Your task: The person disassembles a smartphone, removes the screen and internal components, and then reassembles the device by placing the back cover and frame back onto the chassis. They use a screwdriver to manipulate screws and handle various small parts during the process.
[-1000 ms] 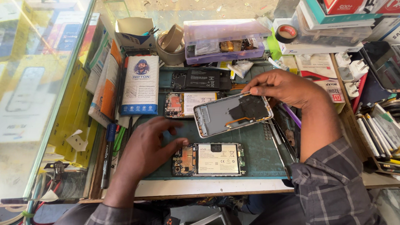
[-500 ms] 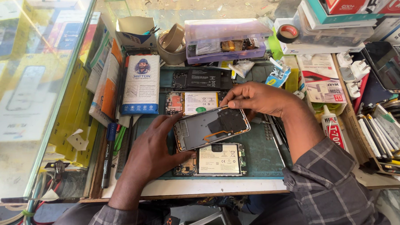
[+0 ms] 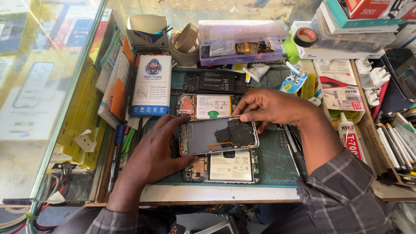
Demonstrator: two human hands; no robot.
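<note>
Both my hands hold a detached phone screen panel, back side up, flat above the green work mat. My left hand grips its left end, thumb and fingers around the edge. My right hand pinches its upper right edge. Directly under the panel lies an opened phone with its white battery showing. A second opened phone with a white battery lies just beyond the panel, and a dark phone part lies further back.
A blue-and-white box stands left of the mat, pens beside it. A purple parts case, tape rolls, a glue tube, chargers and stacked boxes crowd the back and right. A glass display case lies left.
The screen panel has come down and leftward from over the mat's upper right to above the nearer opened phone. My left hand, earlier resting on the mat, now grips its left end.
</note>
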